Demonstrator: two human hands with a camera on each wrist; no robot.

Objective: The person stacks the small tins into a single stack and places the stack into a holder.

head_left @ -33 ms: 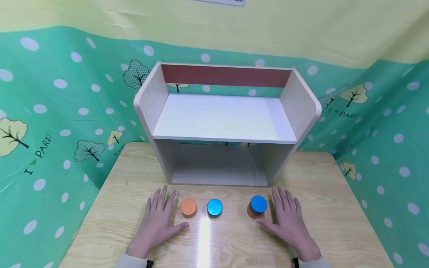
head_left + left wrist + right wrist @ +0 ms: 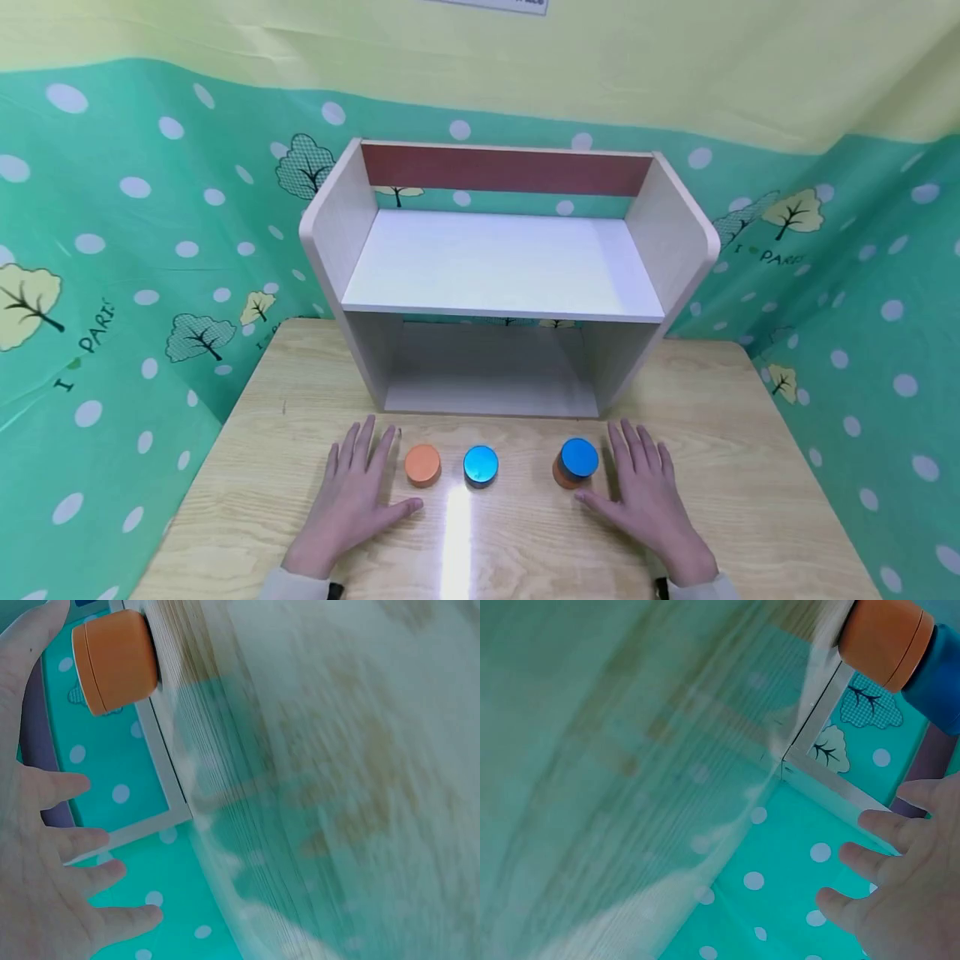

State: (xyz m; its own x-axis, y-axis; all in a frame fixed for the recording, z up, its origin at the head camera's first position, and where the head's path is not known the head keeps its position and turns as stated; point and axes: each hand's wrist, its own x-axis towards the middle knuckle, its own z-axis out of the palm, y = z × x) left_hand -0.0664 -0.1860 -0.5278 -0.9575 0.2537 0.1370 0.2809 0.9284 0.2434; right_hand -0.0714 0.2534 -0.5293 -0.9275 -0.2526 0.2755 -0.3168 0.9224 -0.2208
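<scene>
My left hand (image 2: 347, 498), fingers spread, is at the table's left, beside a small round orange container (image 2: 423, 464) with a seam around it. That orange container (image 2: 116, 662) stands apart from the fingers in the left wrist view. A shiny blue round container (image 2: 481, 465) stands to its right, between the hands. Further right, a blue round container (image 2: 580, 457) is stacked on another orange container (image 2: 562, 476). Next to this stack is my right hand (image 2: 647, 500), fingers spread, its thumb tip close to the lower container; whether they touch I cannot tell. Both hands hold nothing.
A white two-level shelf (image 2: 502, 265) with a dark red back rail (image 2: 506, 169) stands behind the containers on the wooden table (image 2: 750, 467). Green polka-dot curtains (image 2: 135, 250) hang behind and at both sides. Light glares on the tabletop between the hands.
</scene>
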